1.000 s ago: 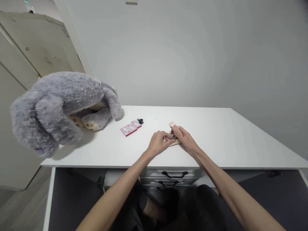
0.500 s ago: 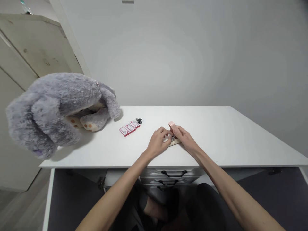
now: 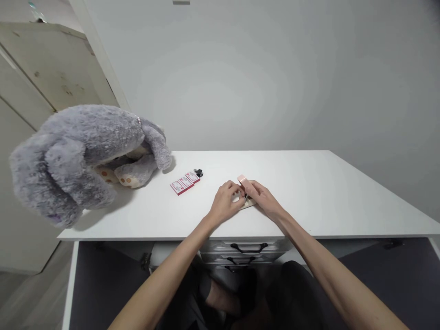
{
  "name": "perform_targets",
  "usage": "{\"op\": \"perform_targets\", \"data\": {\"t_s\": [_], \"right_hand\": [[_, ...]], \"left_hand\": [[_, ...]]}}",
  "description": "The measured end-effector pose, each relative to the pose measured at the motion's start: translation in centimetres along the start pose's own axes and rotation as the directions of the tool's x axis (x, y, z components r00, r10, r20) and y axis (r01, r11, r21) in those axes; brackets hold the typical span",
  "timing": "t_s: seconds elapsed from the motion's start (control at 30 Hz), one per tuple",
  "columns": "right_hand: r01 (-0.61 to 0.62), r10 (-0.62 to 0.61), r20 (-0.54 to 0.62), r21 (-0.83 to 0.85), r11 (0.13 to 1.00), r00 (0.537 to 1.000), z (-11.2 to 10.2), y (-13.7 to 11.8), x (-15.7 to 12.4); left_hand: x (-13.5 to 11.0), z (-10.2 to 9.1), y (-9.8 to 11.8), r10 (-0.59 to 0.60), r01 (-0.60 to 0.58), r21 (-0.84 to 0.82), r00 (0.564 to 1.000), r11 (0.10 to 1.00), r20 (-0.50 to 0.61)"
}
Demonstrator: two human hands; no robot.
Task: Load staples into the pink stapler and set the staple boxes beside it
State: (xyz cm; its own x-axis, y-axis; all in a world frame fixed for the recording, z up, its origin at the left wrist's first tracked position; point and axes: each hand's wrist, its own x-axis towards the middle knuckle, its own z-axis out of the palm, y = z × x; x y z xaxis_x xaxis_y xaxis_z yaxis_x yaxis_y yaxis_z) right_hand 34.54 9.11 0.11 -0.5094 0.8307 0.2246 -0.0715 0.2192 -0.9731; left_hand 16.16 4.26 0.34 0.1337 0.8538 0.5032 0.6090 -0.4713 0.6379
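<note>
A pink stapler (image 3: 243, 181) with a pale base stands on the white desktop between my hands, its pink top arm raised at a slant. My right hand (image 3: 261, 196) is closed around it from the right, the thumb lying along the pink arm. From the left, my left hand (image 3: 226, 200) reaches in with curled fingers and thumb pinched at the stapler's metal middle. My fingers cover most of that middle, so any small piece between them is hidden.
Red-and-white small boxes (image 3: 185, 182) lie in a row to the left, beside a small black object (image 3: 198, 173). A large grey plush toy (image 3: 92, 137) occupies the desk's left end. Below the desktop edge (image 3: 137, 239) are drawers with black handles (image 3: 249, 248).
The stapler's pink arm has tipped slightly to the left and down. Both hands stay at almost the same spot, with small finger shifts.
</note>
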Motion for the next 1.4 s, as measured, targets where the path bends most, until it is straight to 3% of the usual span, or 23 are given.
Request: {"op": "perform_targets", "data": {"t_s": [0.13, 0.2, 0.27, 0.37, 0.4, 0.47, 0.7, 0.83, 0.93, 1.17, 1.27, 1.4], "right_hand": [[-0.007, 0.007, -0.023, -0.038, 0.999, 1.000, -0.1, 0.0, 0.0], [-0.026, 0.024, -0.042, -0.060, 0.998, 0.999, -0.1, 0.2, 0.0], [-0.035, 0.032, -0.047, -0.073, 0.997, 0.998, -0.1, 0.4, 0.1], [-0.025, 0.021, -0.051, -0.090, 0.996, 0.998, -0.1, 0.7, 0.1], [-0.024, 0.019, -0.054, -0.098, 0.995, 0.998, -0.1, 0.7, 0.1], [-0.025, 0.019, -0.057, -0.116, 0.993, 0.998, 0.0, 0.7, 0.1], [-0.044, 0.034, -0.057, -0.182, 0.982, 0.998, 0.7, -0.1, -0.2], [-0.035, 0.023, -0.057, -0.212, 0.977, 0.998, 1.1, -0.2, -0.3], [-0.020, -0.001, -0.083, -0.254, 0.967, 0.997, 1.3, 0.1, -0.4], [0.069, -0.113, -0.080, -0.425, 0.902, 0.990, 2.0, 1.8, -0.4], [0.076, -0.150, -0.104, -0.515, 0.854, 0.983, 2.6, 2.4, 0.1], [0.089, -0.185, -0.092, -0.622, 0.778, 0.978, 4.1, 2.9, 1.3]], "left_hand": [[0.4, -0.1, -0.4, -0.155, 0.135, -0.223, 0.985, 0.966, -0.075], [0.8, -0.1, -0.7, -0.315, 0.246, -0.455, 0.946, 0.856, -0.081], [1.2, -0.3, -1.2, -0.470, 0.299, -0.721, 0.881, 0.626, -0.043], [1.6, -1.0, -2.0, -0.627, 0.216, -0.958, 0.777, 0.188, 0.053], [1.7, -1.3, -2.2, -0.649, 0.181, -0.979, 0.756, 0.090, 0.080], [1.5, -2.0, -2.5, -0.662, 0.146, -0.989, 0.741, -0.004, 0.112], [0.3, -3.3, -2.0, -0.630, 0.178, -0.983, 0.757, -0.055, 0.172], [-0.6, -4.4, -1.6, -0.624, 0.221, -0.975, 0.757, -0.039, 0.196], [-1.8, -5.8, -1.5, -0.615, 0.265, -0.963, 0.766, 0.040, 0.186], [-5.1, -10.2, -2.1, -0.608, 0.407, -0.847, 0.783, 0.342, 0.130], [-5.7, -11.1, -2.5, -0.618, 0.403, -0.830, 0.781, 0.387, 0.091], [-5.7, -10.8, -2.5, -0.631, 0.398, -0.818, 0.774, 0.416, 0.055]]}}
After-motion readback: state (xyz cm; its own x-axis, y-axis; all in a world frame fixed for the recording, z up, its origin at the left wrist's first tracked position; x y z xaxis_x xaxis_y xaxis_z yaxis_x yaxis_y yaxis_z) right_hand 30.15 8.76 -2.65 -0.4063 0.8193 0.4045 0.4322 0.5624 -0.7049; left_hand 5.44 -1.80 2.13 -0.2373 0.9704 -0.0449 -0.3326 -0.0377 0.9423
